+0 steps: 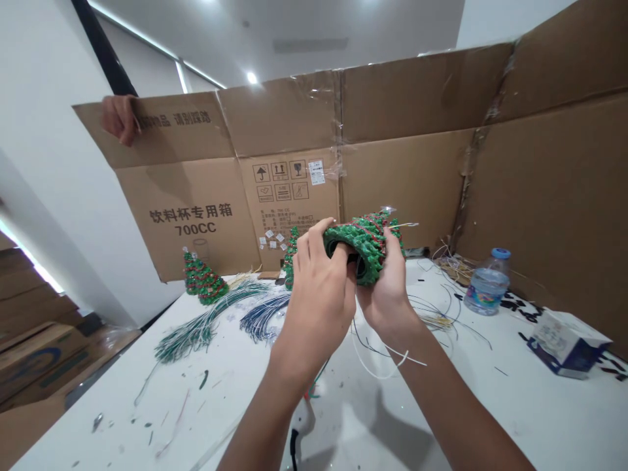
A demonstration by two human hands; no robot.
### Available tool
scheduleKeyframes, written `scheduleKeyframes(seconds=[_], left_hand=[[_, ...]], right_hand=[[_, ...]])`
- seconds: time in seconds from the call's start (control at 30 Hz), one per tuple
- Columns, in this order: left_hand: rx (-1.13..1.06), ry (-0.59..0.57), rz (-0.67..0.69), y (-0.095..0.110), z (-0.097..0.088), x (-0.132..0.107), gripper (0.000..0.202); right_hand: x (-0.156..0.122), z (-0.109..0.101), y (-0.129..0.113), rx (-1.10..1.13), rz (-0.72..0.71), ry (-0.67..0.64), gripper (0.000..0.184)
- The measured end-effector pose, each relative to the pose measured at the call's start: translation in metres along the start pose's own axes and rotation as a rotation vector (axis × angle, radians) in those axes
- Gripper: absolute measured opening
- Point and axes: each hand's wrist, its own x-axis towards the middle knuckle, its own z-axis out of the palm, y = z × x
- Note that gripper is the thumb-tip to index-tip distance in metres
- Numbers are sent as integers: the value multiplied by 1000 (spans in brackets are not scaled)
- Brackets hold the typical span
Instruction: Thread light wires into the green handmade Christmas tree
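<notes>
There are apparently three beaded trees [364, 252], two bundles of wire [199, 330], and one water bottle [487, 284].

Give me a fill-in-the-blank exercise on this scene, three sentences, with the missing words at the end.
The left hand and right hand hold a green beaded tree on its side, with its dark hollow base toward the ____ hand.
The water bottle on the table has a ____ cap.
Another person's hand grips the edge of the ____ wall behind the table.

Missing words: left; blue; cardboard.
</notes>
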Motion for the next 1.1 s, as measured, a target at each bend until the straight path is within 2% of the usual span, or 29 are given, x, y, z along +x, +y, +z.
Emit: scheduleKeyframes(seconds=[0.1,0.27,0.43,0.53,0.7,0.97,1.1], left_hand=[[31,77,-29,4,3,1,22],[153,272,-74,10,5,2,19],[203,368,-51,10,3,2,13],[201,393,-45,6,1,2,13],[196,358,-61,-1,2,4,16],[-134,416,-84,8,-1,5,17],[-190,434,-64,9,-4,6,14]], right_hand=[[-1,0,0,-9,6,-9,36],[-3,2,2,-16,21,-24,38],[-4,4,4,-20,1,-29,38],[-3,4,2,-16,-44,-42,33],[0,4,-1,-27,-95,-42,33],[0,6,-5,-25,-128,-9,36],[-2,8,-6,-35,-102,-15,41]])
